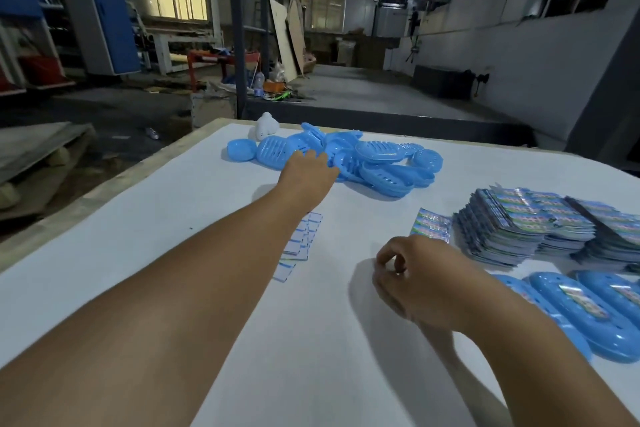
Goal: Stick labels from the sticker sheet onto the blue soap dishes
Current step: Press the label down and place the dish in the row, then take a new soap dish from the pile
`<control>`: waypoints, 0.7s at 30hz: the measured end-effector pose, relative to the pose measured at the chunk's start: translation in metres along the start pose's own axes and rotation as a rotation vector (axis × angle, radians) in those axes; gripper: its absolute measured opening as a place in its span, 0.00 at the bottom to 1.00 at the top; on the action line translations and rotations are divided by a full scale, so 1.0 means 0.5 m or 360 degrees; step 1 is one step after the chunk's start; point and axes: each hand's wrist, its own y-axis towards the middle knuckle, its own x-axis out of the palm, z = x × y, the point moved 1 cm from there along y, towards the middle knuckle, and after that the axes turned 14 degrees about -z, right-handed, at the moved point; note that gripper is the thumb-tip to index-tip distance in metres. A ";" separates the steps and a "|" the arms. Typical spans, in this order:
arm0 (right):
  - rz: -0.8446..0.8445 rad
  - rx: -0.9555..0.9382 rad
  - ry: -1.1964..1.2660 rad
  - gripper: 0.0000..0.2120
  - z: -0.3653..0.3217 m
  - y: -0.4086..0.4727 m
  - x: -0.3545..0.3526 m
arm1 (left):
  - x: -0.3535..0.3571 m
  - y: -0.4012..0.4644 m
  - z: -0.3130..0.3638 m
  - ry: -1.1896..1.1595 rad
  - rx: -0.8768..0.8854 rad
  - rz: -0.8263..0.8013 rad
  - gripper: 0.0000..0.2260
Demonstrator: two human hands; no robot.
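Note:
A heap of blue soap dishes (367, 163) lies at the far middle of the white table (173, 218). My left hand (306, 172) stretches out to the near edge of the heap, its fingertips on a dish; the grip is hidden from view. Under my left forearm lies a white sticker sheet (301, 243) with small blue-printed labels. My right hand (415, 281) hovers low over the table with fingers curled and thumb and forefinger close together; nothing visible sits between them. Labelled blue dishes (575, 308) lie at the right edge.
Stacks of colourful printed cards (526, 218) stand at the right, with one loose card (431, 225) beside them. A small white object (266, 125) sits at the far table edge. Beyond the table drops a dim workshop floor with a pallet (41, 163) at left.

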 end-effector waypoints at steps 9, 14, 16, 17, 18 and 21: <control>-0.0051 0.0013 0.0041 0.06 -0.010 -0.011 -0.004 | -0.009 0.046 -0.003 0.0113 0.0030 -0.0004 0.17; -0.0078 0.0047 0.0107 0.07 -0.011 -0.018 -0.001 | -0.004 0.049 -0.002 0.0008 0.0071 0.0146 0.16; -0.0084 0.0056 0.0118 0.07 -0.013 -0.019 -0.003 | -0.009 0.040 -0.002 -0.0145 0.0057 0.0194 0.14; -0.0090 0.0058 0.0123 0.07 -0.014 -0.020 -0.004 | -0.014 0.032 -0.003 -0.0253 0.0057 0.0234 0.12; -0.0097 0.0054 0.0130 0.06 -0.016 -0.020 -0.004 | -0.020 0.023 -0.005 -0.0395 0.0067 0.0290 0.10; -0.0101 0.0052 0.0138 0.06 -0.019 -0.023 -0.007 | -0.043 -0.021 -0.016 -0.1046 0.0070 0.0446 0.08</control>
